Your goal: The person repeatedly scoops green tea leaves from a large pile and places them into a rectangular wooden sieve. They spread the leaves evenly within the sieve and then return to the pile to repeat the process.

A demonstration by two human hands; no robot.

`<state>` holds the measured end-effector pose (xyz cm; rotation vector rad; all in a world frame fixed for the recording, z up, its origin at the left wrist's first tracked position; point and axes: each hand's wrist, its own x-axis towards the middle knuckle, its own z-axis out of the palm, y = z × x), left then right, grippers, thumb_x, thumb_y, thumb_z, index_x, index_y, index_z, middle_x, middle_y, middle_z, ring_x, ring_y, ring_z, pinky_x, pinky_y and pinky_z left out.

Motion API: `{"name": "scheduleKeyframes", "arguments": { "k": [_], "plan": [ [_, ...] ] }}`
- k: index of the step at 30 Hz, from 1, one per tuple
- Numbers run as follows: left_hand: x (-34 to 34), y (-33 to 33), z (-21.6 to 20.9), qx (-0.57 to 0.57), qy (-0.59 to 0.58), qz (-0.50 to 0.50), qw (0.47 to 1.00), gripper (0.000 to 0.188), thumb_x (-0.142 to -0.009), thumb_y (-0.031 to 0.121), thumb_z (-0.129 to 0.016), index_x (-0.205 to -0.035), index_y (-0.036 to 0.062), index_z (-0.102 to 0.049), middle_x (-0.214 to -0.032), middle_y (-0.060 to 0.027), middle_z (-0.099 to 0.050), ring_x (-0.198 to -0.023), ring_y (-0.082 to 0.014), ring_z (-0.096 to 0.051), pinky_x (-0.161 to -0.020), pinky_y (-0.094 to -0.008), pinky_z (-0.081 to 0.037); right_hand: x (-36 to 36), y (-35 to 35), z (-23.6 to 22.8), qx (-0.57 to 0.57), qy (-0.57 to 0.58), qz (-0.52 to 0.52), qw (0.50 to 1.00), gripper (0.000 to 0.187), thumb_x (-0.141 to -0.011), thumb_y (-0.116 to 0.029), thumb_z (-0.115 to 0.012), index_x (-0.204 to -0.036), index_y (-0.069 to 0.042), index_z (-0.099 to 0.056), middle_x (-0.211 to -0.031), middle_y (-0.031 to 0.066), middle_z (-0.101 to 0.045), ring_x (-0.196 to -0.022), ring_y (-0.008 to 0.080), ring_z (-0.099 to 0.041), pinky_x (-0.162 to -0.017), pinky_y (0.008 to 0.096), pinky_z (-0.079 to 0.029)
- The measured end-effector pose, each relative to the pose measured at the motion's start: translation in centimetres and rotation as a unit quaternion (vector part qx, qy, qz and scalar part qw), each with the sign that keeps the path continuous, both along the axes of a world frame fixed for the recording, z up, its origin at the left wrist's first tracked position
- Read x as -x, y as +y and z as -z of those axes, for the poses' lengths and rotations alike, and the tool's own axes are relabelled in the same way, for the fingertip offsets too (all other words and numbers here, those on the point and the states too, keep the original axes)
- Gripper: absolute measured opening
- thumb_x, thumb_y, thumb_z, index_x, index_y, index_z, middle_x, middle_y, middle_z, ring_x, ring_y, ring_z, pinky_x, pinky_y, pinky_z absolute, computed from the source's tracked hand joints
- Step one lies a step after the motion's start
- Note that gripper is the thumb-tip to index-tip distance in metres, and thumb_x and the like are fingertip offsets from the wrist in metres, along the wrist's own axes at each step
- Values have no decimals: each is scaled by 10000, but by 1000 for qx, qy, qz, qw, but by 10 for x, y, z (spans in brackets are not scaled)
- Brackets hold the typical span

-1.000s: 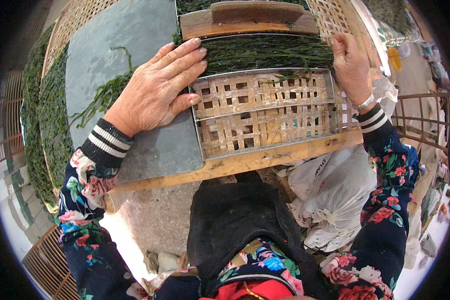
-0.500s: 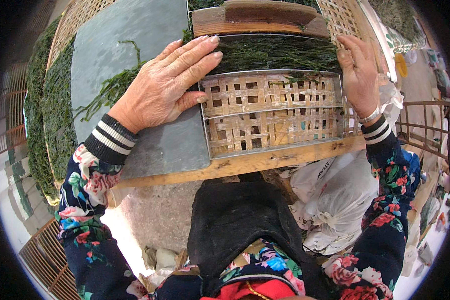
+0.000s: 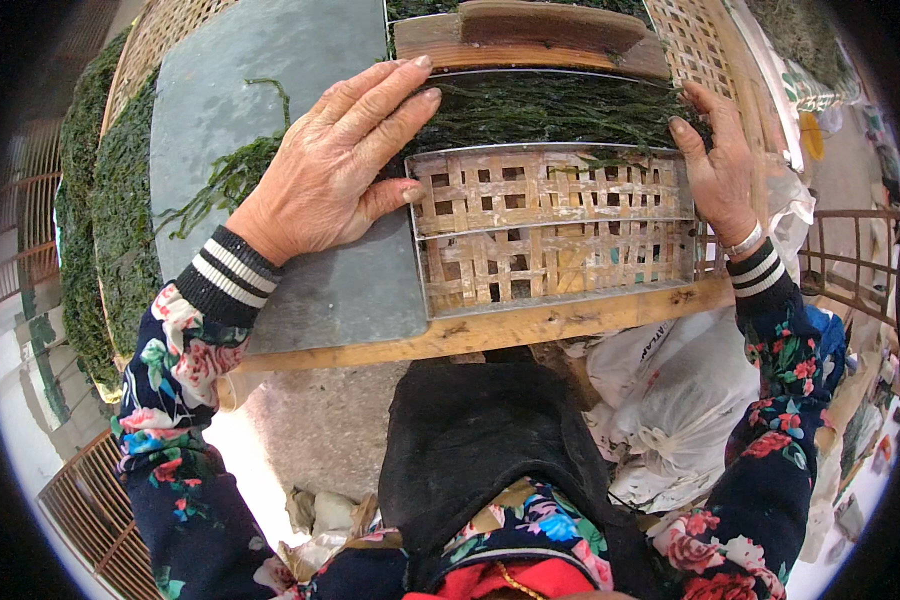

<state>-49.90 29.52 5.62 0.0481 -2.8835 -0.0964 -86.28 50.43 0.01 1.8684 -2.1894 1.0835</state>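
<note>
Dark green seaweed strands (image 3: pixel 555 112) lie lengthwise in one slot of a metal-edged frame (image 3: pixel 560 227). Under the frame's nearer slots shows a woven bamboo mat (image 3: pixel 560 185). My left hand (image 3: pixel 335 155) is open, its fingertips at the left end of the seaweed and its palm over a grey board (image 3: pixel 300 300). At the seaweed's right end rests my right hand (image 3: pixel 722 165), fingers apart, thumb and fingertips touching the strand ends. A wooden block (image 3: pixel 530 45) lies across the frame just beyond. Some loose seaweed (image 3: pixel 232 178) sits on the board beside my left wrist.
A wooden edge (image 3: pixel 560 322) runs along the near side of the work surface. Thick seaweed layers (image 3: pixel 125 210) hang at the far left. White plastic bags (image 3: pixel 675 390) lie below on the right, near a rusty metal rack (image 3: pixel 855 255).
The view has shifted slightly, moving the board and frame a little rightward in the picture. My right fingers have drawn slightly down along the seaweed's end; my left hand stays nearly in place.
</note>
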Motion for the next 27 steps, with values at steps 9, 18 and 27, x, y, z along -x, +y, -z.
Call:
{"name": "scheduleKeyframes", "arguments": {
  "k": [9, 18, 27],
  "plan": [
    [-6, -2, 3, 34, 17, -9, 999, 525, -950, 378, -663, -1312, -1, -640, -1412, -142, -587, -1293, -333, -521, -1091, -473, -435, 3, 0, 1, -6, 52, -13, 999, 416, -990, -306, -673, -1309, -40, -636, -1229, 162, -669, -1121, 330, -640, -971, 387, -504],
    [1, -3, 0, 48, -37, 18, 998, 549, -965, 431, -625, -1313, 7, -643, -1402, -141, -588, -1403, -317, -447, -1190, -503, -320, -52, -29, -40, -19, 231, -188, 954, 475, -884, -319, -718, -1285, -72, -664, -1339, 90, -628, -1280, 316, -515, -1046, 479, -391],
    [-1, -8, 4, 36, -37, 21, 998, 530, -967, 418, -625, -1310, 15, -645, -1414, -141, -581, -1389, -316, -461, -1177, -505, -345, -99, -63, -36, -62, 257, -255, 930, 544, -903, -381, -680, -1337, -56, -637, -1372, 84, -604, -1288, 288, -473, -1022, 553, -328]
  ]
}}
